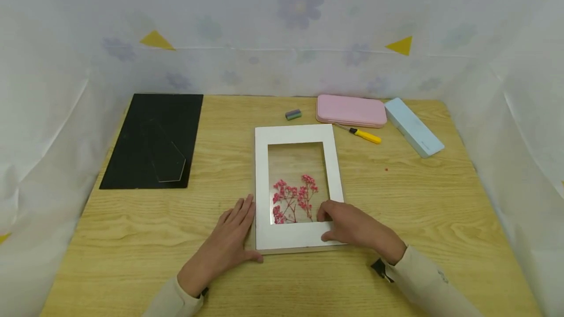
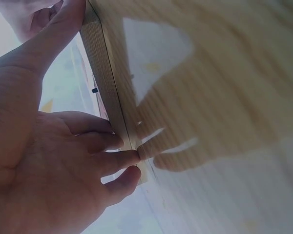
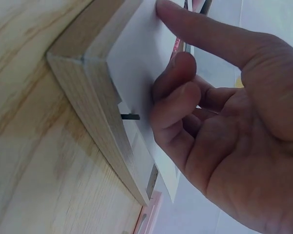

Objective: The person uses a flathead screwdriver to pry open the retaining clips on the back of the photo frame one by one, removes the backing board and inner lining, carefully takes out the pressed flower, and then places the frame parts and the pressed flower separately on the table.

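Observation:
A white mat board [image 1: 291, 135] with a rectangular window lies over a light wooden frame [image 3: 98, 114] on the table. Sprigs of pink dried flowers [image 1: 287, 193] show through the window, near its lower edge. My left hand [image 1: 229, 236] rests flat along the left side of the frame, fingers straight with their tips at its edge. At the lower right corner of the window, my right hand [image 1: 354, 224] pinches the mat board, its thumb on the bottom border and fingers curled at the opening. The right wrist view shows the mat's edge slightly raised off the frame.
A black backing board [image 1: 154, 136] with a stand flap lies at the left. Behind the frame are a small eraser-like block [image 1: 293, 114], a pink case [image 1: 351, 110], a yellow-handled screwdriver [image 1: 366, 135] and a pale blue box [image 1: 414, 127]. White sheeting surrounds the table.

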### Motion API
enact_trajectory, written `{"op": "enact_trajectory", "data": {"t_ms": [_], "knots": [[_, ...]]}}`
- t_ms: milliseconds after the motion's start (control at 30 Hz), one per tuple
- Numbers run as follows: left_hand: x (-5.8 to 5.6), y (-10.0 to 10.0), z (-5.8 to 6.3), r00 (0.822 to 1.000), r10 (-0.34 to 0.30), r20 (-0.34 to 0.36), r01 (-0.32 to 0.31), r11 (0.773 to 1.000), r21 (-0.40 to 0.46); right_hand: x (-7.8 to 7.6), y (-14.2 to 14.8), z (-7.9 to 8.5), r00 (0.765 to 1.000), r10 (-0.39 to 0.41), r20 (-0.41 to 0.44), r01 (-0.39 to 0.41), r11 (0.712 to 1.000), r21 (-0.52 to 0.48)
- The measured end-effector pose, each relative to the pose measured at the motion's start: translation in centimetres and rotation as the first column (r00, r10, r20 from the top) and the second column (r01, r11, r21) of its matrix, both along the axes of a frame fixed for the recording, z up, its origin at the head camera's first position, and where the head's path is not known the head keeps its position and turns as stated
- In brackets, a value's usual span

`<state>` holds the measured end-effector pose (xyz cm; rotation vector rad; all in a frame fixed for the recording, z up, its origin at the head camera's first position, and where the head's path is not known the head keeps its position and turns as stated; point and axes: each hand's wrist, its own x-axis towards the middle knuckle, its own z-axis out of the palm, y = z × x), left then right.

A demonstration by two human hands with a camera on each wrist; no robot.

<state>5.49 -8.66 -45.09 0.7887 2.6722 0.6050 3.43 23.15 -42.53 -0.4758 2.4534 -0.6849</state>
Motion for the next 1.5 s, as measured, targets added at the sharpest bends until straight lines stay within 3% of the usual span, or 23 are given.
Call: {"op": "enact_trajectory", "data": {"t_ms": [433,833,1067,1233,1500], "knots": [[0.0,0.0,0.0,1.0,0.001,-0.001,-0.001,1.0,0.002,0.2,0.1,0.3,0.999,-0.014,-0.036,0.013,0.999,-0.032],[0.2,0.0,0.0,0.999,-0.027,-0.028,0.028,0.999,0.043,-0.9,0.7,2.7,0.991,-0.006,-0.133,-0.002,0.998,-0.059],[0.5,0.5,-0.4,0.995,-0.044,-0.094,0.052,0.995,0.088,-3.0,-0.7,4.2,0.985,0.034,-0.17,-0.046,0.997,-0.068],[0.7,1.1,-0.3,0.993,-0.061,-0.104,0.066,0.997,0.041,-5.4,-2.9,4.6,0.978,0.096,-0.187,-0.109,0.992,-0.062],[1.3,1.7,-0.4,0.985,-0.108,-0.133,0.109,0.994,0.002,-9.7,-6.9,4.2,0.983,0.151,-0.106,-0.158,0.985,-0.067]]}}
